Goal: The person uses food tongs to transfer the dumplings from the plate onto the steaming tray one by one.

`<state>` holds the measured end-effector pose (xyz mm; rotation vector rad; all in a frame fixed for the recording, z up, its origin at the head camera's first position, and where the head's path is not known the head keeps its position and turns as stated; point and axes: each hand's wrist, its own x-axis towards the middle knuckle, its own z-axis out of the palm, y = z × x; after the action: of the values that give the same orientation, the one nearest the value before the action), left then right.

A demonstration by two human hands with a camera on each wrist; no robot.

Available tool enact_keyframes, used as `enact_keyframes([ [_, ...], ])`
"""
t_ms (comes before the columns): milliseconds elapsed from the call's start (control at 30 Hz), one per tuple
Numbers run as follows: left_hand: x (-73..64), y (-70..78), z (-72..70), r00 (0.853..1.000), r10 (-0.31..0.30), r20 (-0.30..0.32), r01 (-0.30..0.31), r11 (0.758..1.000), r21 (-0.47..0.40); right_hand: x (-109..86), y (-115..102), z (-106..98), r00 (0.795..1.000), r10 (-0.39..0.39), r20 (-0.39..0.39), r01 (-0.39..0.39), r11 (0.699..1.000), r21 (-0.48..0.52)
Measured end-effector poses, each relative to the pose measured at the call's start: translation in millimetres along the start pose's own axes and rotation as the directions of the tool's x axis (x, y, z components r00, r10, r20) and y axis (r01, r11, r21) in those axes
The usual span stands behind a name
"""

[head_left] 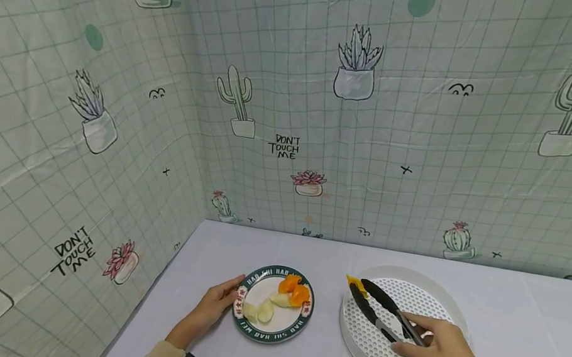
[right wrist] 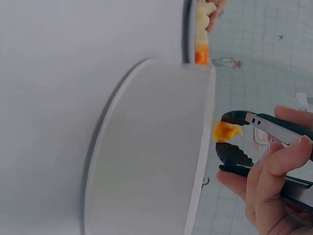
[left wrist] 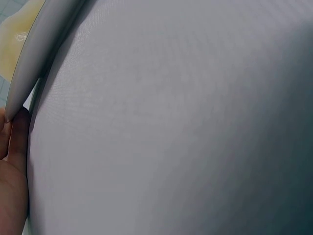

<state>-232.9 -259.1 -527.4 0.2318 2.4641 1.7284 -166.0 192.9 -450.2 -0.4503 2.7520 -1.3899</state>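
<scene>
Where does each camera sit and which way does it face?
Head: on the head, facing forward and down at plate, tray, tongs; left hand and right hand show.
Left wrist: on that wrist, facing the table, plate upper left; left hand partly shows.
Right wrist: on that wrist, facing tray side and tongs; right hand shows, left hand barely.
Head and right wrist share the yellow-orange piece between the tongs.
</scene>
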Motion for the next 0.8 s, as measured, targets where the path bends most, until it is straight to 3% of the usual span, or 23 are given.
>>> enact_keyframes([
  [233,-0.1,0.6,0.3,1.000,0.007,-0.003,-0.007,1.000,0.017,0.3,15.2,-8.8,1.000,0.018,-0.010,-0.019,0.995,-0.096],
  [800,-1.0,2.0,1.5,1.000,-0.007,-0.019,0.008,0.999,0.036,12.9,32.2,-7.4,0.999,0.052,0.003,-0.051,0.988,-0.149],
])
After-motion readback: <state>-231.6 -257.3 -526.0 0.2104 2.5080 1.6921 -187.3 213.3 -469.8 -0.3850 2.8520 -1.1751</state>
